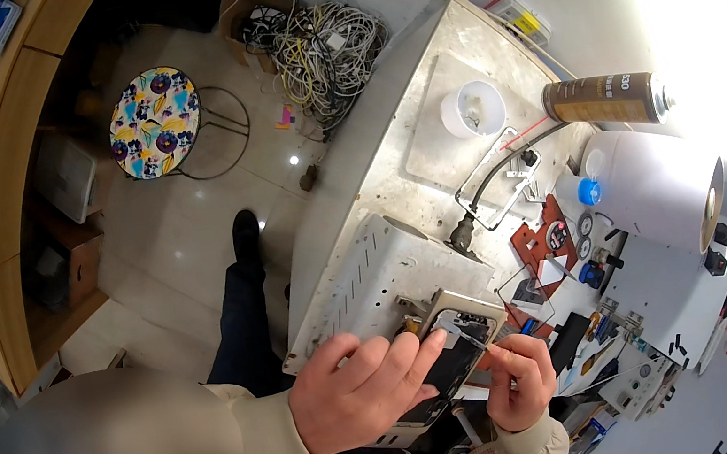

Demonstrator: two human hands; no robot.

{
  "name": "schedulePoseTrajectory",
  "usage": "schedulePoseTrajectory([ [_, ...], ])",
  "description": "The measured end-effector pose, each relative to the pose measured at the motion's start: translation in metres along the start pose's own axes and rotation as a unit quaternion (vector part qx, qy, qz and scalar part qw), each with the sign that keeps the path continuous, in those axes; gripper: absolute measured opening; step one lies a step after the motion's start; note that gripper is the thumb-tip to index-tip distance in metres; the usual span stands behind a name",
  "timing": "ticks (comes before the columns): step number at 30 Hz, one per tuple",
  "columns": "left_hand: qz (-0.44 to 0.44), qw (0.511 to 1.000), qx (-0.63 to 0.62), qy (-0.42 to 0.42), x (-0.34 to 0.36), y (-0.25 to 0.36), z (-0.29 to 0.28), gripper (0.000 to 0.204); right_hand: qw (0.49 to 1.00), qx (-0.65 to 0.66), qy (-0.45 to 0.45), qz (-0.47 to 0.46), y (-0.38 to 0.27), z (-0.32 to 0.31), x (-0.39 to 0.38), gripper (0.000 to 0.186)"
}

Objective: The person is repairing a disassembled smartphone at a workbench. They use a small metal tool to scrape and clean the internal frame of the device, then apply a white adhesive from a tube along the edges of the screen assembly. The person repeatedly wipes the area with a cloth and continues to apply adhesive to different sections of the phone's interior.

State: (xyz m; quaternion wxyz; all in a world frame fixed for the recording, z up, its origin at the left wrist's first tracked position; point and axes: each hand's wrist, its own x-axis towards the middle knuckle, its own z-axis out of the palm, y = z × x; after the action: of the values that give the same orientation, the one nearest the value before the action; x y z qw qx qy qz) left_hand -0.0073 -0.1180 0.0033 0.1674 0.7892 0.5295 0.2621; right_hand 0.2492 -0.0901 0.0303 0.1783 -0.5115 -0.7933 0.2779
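The phone (455,364) is at the white box's (388,261) near end, between the hands, seemingly so both can reach it. The left hand (357,394) lies over it, fingers half bent, probably steadying it; whether they grip, I cannot tell. The right hand (519,383) pinches a thin tool (476,340), likely for fine control. Farther off, the cup (453,120) and can (605,100) sit well apart, perhaps to avoid knocks

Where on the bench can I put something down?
There's bare bench between the white tub, slotted box and black hose. It's crowded around the red mat, and at the opened device, where the left hand and right hand are.
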Motion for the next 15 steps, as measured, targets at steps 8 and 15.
schedulePoseTrajectory([
  [8, 0.001, 1.000, 0.022, 0.017, 0.0016, -0.0001, 0.0002, 0.042, 1.000, -0.016, 0.004, -0.004, -0.0002, 0.0000, -0.0010, 0.018],
  [15, 0.000, 1.000, 0.015, 0.027, 0.0022, -0.0024, 0.0014, 0.040, 1.000, -0.010, 0.007, 0.002, 0.0007, 0.0008, -0.0017, 0.017],
])
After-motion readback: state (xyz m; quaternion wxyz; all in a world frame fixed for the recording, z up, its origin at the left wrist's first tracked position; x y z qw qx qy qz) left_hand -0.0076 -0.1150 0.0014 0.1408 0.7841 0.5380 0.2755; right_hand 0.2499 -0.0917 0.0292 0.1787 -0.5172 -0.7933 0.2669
